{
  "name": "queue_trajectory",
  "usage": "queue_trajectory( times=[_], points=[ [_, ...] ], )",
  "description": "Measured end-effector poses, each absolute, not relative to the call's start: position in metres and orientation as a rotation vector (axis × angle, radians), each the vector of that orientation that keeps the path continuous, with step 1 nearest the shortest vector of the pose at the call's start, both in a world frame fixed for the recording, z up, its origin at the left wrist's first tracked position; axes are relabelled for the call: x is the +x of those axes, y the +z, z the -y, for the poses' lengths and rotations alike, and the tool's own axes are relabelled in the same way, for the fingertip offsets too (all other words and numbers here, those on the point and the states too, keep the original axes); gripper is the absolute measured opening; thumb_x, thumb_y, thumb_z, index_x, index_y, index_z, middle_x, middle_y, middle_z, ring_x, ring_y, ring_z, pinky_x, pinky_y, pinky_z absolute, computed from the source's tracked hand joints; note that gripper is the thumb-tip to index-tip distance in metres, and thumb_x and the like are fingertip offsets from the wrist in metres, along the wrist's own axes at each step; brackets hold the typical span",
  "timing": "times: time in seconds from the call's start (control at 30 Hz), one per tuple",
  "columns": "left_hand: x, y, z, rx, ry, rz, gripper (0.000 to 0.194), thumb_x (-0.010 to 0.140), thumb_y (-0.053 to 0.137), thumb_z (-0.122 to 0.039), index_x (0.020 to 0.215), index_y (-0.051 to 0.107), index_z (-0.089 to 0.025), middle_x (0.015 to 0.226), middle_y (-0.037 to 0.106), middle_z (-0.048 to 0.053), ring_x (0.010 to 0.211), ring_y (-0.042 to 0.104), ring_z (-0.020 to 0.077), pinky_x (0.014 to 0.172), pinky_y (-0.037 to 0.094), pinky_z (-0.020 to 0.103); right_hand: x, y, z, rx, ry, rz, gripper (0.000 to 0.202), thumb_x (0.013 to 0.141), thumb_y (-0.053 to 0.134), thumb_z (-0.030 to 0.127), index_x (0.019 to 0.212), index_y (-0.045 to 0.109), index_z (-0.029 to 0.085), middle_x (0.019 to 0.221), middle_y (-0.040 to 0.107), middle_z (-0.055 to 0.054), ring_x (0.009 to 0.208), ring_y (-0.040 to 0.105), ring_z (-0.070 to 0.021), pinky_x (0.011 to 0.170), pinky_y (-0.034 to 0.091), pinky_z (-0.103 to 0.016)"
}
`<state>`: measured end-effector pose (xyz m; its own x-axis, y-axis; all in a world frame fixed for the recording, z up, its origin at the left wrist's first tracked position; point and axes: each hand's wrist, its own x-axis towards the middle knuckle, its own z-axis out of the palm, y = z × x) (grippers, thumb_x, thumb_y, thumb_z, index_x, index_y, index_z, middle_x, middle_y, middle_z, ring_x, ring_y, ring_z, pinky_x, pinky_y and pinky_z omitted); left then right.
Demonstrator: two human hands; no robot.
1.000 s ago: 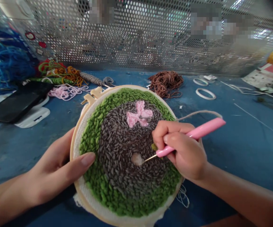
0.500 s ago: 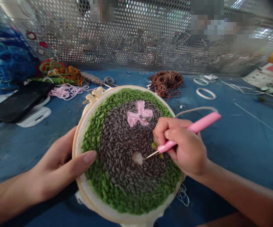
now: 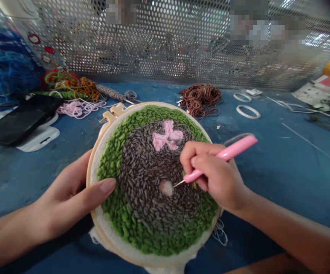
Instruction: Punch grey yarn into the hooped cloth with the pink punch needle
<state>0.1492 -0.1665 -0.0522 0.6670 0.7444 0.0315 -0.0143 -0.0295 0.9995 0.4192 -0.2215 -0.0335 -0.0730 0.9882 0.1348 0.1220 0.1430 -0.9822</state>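
A round wooden embroidery hoop (image 3: pixel 96 154) stretches white cloth covered with green loops (image 3: pixel 115 140) round a grey-brown looped area (image 3: pixel 144 167). A pink flower shape (image 3: pixel 167 136) lies in its upper part, and a small bare patch (image 3: pixel 166 187) shows near the middle. My left hand (image 3: pixel 76 194) grips the hoop's left edge, thumb on the front, other fingers hidden behind. My right hand (image 3: pixel 215 173) is closed around a pink punch needle (image 3: pixel 233 148), whose metal tip meets the loops at the right edge of the bare patch.
Brown yarn (image 3: pixel 201 99) lies behind the hoop, with white rings (image 3: pixel 247 111) to its right. Blue yarn (image 3: pixel 5 74), pink yarn (image 3: pixel 77 108) and a black phone-like slab (image 3: pixel 19 120) are at left. A perforated metal panel (image 3: pixel 153 49) stands across the back.
My right hand and the punch needle have moved slightly left and the needle has gone deeper, with less of its metal shaft showing. My left hand keeps its grip.
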Motion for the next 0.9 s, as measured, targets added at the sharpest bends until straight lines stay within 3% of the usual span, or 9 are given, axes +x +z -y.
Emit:
queue_trajectory(
  times=[0.13, 0.3, 0.53, 0.7, 0.9],
  points=[
    [0.15, -0.056, 0.167, 1.448, 0.679, -0.653, 0.052, 0.094, 0.064, -0.032, 0.144, 0.05, -0.04, 0.133, 0.069, -0.005, 0.123, 0.064, 0.029, 0.062, 0.062, 0.014, 0.421, -0.038, 0.22, -1.102, 1.054, 1.225, 0.026, 0.08, 0.042, 0.01, 0.059, 0.053, 0.019, 0.043, 0.041, 0.008, 0.035, 0.028, -0.0055, 0.036, 0.02, -0.022],
    [0.148, -0.057, 0.169, 1.397, 0.674, -0.674, 0.057, 0.091, 0.069, -0.031, 0.143, 0.05, -0.041, 0.132, 0.069, -0.006, 0.121, 0.065, 0.03, 0.062, 0.063, 0.016, 0.415, -0.029, 0.222, -1.177, 0.922, 1.646, 0.022, 0.081, 0.045, 0.009, 0.063, 0.052, 0.018, 0.054, 0.048, 0.005, 0.046, 0.039, -0.0065, 0.044, 0.027, -0.022],
    [0.149, -0.054, 0.168, 1.477, 0.635, -0.659, 0.05, 0.096, 0.062, -0.034, 0.144, 0.05, -0.04, 0.129, 0.071, -0.003, 0.11, 0.072, 0.0283, 0.079, 0.066, 0.031, 0.413, -0.027, 0.221, -1.187, 1.027, 1.726, 0.023, 0.085, 0.042, 0.01, 0.065, 0.049, 0.018, 0.058, 0.049, 0.005, 0.051, 0.043, -0.007, 0.05, 0.033, -0.022],
    [0.149, -0.056, 0.165, 1.503, 0.625, -0.675, 0.054, 0.095, 0.063, -0.036, 0.146, 0.047, -0.04, 0.13, 0.07, -0.003, 0.118, 0.067, 0.0296, 0.072, 0.065, 0.022, 0.411, -0.028, 0.221, -1.205, 0.985, 1.77, 0.019, 0.081, 0.047, 0.009, 0.065, 0.052, 0.018, 0.057, 0.051, 0.004, 0.05, 0.043, -0.0065, 0.049, 0.032, -0.021],
    [0.148, -0.058, 0.165, 1.453, 0.624, -0.701, 0.055, 0.094, 0.064, -0.036, 0.146, 0.047, -0.041, 0.13, 0.07, -0.002, 0.121, 0.065, 0.0309, 0.062, 0.063, 0.017, 0.421, -0.034, 0.213, -1.135, 1.124, 1.201, 0.025, 0.081, 0.042, 0.013, 0.059, 0.052, 0.018, 0.045, 0.043, 0.007, 0.036, 0.027, -0.0041, 0.037, 0.019, -0.021]
  ],
)
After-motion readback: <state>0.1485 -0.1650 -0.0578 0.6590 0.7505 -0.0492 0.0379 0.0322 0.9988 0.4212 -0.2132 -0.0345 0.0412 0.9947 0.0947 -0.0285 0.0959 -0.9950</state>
